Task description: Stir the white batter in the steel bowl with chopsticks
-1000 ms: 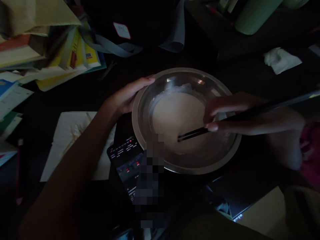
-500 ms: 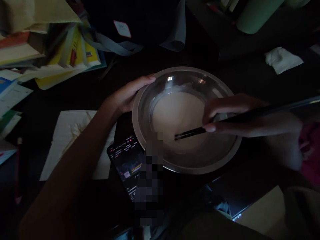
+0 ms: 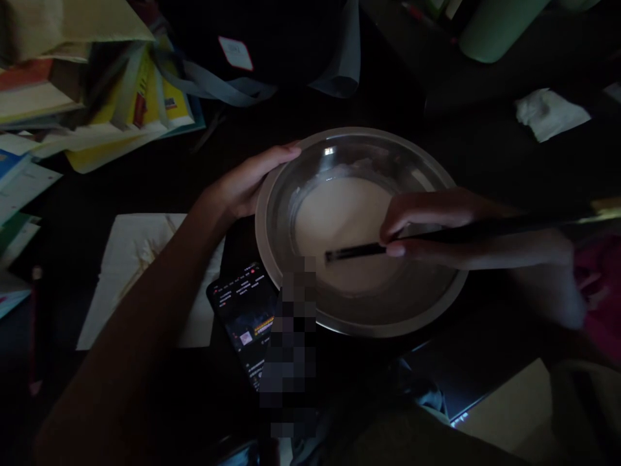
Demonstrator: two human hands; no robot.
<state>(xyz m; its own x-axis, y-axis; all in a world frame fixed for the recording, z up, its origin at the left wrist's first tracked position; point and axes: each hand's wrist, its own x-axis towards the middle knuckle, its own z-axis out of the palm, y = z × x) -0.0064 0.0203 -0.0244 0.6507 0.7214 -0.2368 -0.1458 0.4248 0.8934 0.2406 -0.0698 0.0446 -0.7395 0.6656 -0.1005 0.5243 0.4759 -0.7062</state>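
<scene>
Chopsticks [image 3: 358, 251] farther left, dark tabletop [image 3: 480, 145]

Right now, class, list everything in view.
bowl: one, silver, centre
liquid: one, cream, in bowl
chopsticks: apparently two, black, right hand
phone: one, black, bowl's lower left
paper: one, white, left of phone
sticks: several, tan, on paper
books: several, mixed, upper left
bag-like object: one, black, top centre
cylinder: one, green, upper right
tissue: one, white, right
pencil-like thing: one, reddish, left
cloth: one, pink, right edge
flat piece: one, tan, lower right
table: one, dark, beneath
left hand: one, bowl's left rim
right hand: one, on chopsticks
</scene>
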